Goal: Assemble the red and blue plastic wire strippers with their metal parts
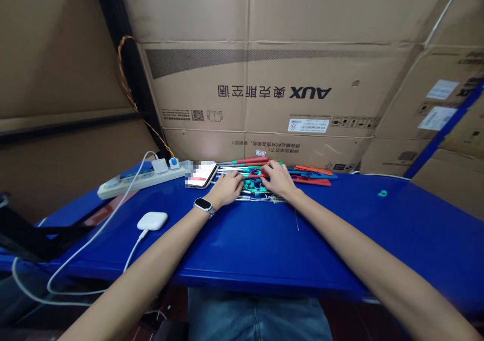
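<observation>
My left hand (229, 186), with a watch (204, 205) on its wrist, is at the left side of a pile of tools at the back of the table. Its fingers are closed at the left end of a red-handled tool (257, 173). My right hand (280, 180) is closed at the tool's other end; the fingers hide part of it, and its exact kind is unclear. Under and between the hands lie small green pieces (250, 185) and thin metal rods (245, 198). Behind them is another red handle (257, 159) with a green collar.
A phone (204, 174) lies left of the pile, near a power strip (139, 179) with plugs. A white charging case (152, 221) trails a cable. Orange (313, 171), blue (321, 176) and red (312, 181) clamp-like tools lie right. A cardboard wall (245, 79) stands behind the blue table (264, 250).
</observation>
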The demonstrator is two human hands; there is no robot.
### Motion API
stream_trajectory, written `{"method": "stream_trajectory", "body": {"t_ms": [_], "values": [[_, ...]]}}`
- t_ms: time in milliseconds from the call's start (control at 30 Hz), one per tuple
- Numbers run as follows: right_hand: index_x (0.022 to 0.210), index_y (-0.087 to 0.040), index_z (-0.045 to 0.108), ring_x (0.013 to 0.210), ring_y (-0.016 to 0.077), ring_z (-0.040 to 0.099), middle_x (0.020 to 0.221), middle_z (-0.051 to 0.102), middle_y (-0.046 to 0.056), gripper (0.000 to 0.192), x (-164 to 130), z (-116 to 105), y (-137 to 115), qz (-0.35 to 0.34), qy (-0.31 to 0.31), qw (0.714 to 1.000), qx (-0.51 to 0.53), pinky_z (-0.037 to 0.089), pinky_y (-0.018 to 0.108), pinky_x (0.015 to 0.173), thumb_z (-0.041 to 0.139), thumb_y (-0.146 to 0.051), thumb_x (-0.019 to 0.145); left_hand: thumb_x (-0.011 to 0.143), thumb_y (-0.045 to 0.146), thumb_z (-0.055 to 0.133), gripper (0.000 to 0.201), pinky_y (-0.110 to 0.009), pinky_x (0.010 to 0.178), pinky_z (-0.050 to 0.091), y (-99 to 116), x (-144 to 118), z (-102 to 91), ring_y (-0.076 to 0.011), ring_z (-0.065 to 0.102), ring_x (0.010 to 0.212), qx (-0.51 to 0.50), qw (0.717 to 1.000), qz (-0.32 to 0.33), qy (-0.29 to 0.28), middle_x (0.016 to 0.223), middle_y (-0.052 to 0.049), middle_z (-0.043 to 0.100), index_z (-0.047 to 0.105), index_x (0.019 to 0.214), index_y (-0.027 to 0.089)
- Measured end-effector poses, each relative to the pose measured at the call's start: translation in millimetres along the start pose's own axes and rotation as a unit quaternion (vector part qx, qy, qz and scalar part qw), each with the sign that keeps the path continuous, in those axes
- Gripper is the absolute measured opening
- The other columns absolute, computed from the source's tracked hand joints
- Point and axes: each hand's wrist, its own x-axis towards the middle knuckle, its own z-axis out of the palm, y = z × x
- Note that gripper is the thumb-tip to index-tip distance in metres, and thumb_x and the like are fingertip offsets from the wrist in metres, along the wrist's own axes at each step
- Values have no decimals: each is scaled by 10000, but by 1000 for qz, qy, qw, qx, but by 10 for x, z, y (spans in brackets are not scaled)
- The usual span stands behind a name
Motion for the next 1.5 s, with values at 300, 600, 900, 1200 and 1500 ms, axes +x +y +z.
{"method": "stream_trajectory", "body": {"t_ms": [300,600,900,1200,1500], "values": [[1041,-188,642,1026,287,512,1062,629,123,206,34,52,12,8,0,1000,-23,328,386,831,546,-299,897,980,218,346,323,-402,947,458,-6,-8,8,-280,592,1107,-10,1000,-18,-15,1190,-128,587,556,1219,162],[1023,-186,660,1047,310,505,1072,650,139,224,70,94,9,41,5,999,1,340,413,855,555,-327,885,990,276,335,356,-418,986,451,-77,20,85,-293,573,1190,-16,998,-37,-44,1306,-140,588,546,1256,165],[1132,-175,619,1078,301,532,1110,625,134,269,112,109,56,26,-18,999,26,361,419,889,592,-267,881,990,296,342,371,-402,994,450,-64,-12,71,-278,579,1196,-36,998,-20,-45,1292,-113,626,571,1259,185],[1034,-187,586,1026,247,561,1054,585,87,182,246,87,163,9,11,996,89,397,386,881,560,-158,856,987,314,339,369,-416,988,450,-32,-18,49,-282,556,1208,-39,997,-27,-55,1305,-107,609,582,1243,208],[913,-196,653,968,256,525,999,608,101,155,224,142,202,-6,20,999,46,396,370,830,515,-146,862,993,321,327,386,-467,1007,425,-4,-27,24,-305,531,1231,-38,996,-32,-68,1311,-114,595,569,1267,198]]}}
